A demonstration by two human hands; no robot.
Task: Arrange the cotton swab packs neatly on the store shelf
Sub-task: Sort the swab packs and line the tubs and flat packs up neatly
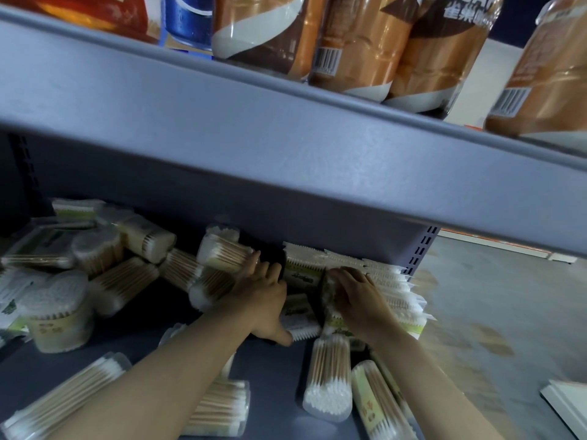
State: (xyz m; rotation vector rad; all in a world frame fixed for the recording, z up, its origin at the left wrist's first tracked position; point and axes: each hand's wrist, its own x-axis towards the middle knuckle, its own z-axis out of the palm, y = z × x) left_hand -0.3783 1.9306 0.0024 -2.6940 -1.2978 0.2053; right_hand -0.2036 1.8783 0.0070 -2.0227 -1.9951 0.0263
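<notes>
**Both hands at the row of flat swab packs**

On the lower shelf (pixel 276 376), the right hand (pixel 355 300) lies on a row of flat cotton swab packs (pixel 394 290) standing at the far right, its fingers curled over their tops. The left hand (pixel 263 300) rests just left of the row, fingers spread, thumb touching a loose flat pack (pixel 300 322). Tubs of swabs (pixel 328 379) lie scattered nearer and to the left. An upper shelf (pixel 286 147) carrying brown bottles (pixel 359 42) overhangs everything.
</notes>
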